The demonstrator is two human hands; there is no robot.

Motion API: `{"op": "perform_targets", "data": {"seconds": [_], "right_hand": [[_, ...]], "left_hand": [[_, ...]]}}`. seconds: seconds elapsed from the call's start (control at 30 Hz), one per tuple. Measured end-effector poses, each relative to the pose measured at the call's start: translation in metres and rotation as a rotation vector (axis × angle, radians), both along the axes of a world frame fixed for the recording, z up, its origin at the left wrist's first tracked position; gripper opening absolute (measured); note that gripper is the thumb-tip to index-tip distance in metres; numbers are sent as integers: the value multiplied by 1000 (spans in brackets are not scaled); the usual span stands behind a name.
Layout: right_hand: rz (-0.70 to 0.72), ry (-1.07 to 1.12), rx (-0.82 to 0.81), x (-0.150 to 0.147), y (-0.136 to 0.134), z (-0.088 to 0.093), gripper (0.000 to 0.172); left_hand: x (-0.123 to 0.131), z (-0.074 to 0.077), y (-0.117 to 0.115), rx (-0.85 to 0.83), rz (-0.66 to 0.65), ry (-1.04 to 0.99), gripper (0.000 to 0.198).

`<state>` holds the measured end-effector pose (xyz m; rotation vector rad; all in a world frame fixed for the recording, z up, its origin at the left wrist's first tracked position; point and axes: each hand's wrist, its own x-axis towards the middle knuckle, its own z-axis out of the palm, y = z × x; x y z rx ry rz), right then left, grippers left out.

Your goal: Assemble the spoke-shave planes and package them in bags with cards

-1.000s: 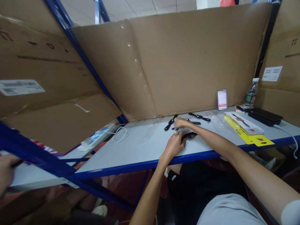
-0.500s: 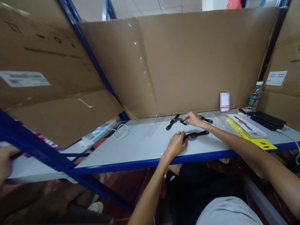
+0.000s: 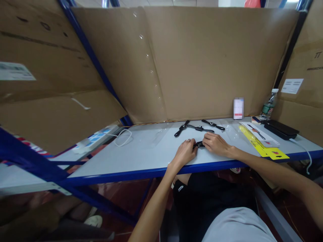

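Note:
Both of my hands meet over a black smartwatch [image 3: 199, 145] that lies near the front edge of the pale grey table [image 3: 141, 154]. My left hand [image 3: 185, 153] pinches its left end, fingers curled, a ring on one finger. My right hand [image 3: 215, 144] covers its right strap, fingers bent round it. Behind the hands lie other black watches in a row: one [image 3: 181, 128] at the left, one [image 3: 203, 129] in the middle, one [image 3: 214, 125] at the right.
A yellow-and-white package [image 3: 262, 143] with a pictured watch lies to the right, next to a black flat case [image 3: 281, 129], a water bottle [image 3: 267, 105] and a small white box [image 3: 238, 108]. A white cable [image 3: 122, 137] and power strip [image 3: 94, 140] sit left. Cardboard walls surround the table.
My right hand left the back row of watches and came down onto the watch that my left hand holds. The view has tilted slightly.

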<state>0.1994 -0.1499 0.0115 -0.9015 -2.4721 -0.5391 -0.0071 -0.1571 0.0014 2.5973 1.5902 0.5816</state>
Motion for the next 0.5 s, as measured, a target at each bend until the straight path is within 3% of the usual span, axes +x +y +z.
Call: {"op": "perform_targets", "data": {"seconds": [0.23,0.33,0.4,0.5], "right_hand": [[-24,-132,18,-11,-7,-5,25],[-29,-63,-27,-8,-8,3,25],[-111,53,-65,3,-2,18,25],[-387,182,-170,32,17,46,22]], "left_hand": [[-1,0,0,-2,0,-2,19],[-1,-1,1,0,-7,0,19],[-1,-1,1,-3,-9,2,19],[-1,0,1,-13,-4,12,21]]}}
